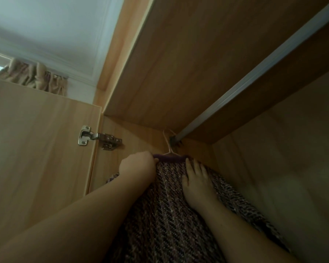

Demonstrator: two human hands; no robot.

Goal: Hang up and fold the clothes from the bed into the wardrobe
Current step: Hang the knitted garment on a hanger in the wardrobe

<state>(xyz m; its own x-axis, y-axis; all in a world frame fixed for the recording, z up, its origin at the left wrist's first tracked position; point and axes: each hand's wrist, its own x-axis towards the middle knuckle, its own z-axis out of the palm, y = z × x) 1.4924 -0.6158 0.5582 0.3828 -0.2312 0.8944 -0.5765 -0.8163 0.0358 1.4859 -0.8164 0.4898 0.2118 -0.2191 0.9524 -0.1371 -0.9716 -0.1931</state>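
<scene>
Curled left hand (138, 167) is pinching the collar of the purple knit sweater (169, 215); right hand (197, 184) is pressing flat against it, fingers straight.

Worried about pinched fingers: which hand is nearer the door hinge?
Left. The left hand is just below-right of the hinge, gripping the knit garment; the right hand rests flat on it, farther right.

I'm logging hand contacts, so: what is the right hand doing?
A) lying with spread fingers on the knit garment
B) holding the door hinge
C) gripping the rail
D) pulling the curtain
A: the right hand lies with straight, spread fingers on the knit garment, below the rail.
</scene>
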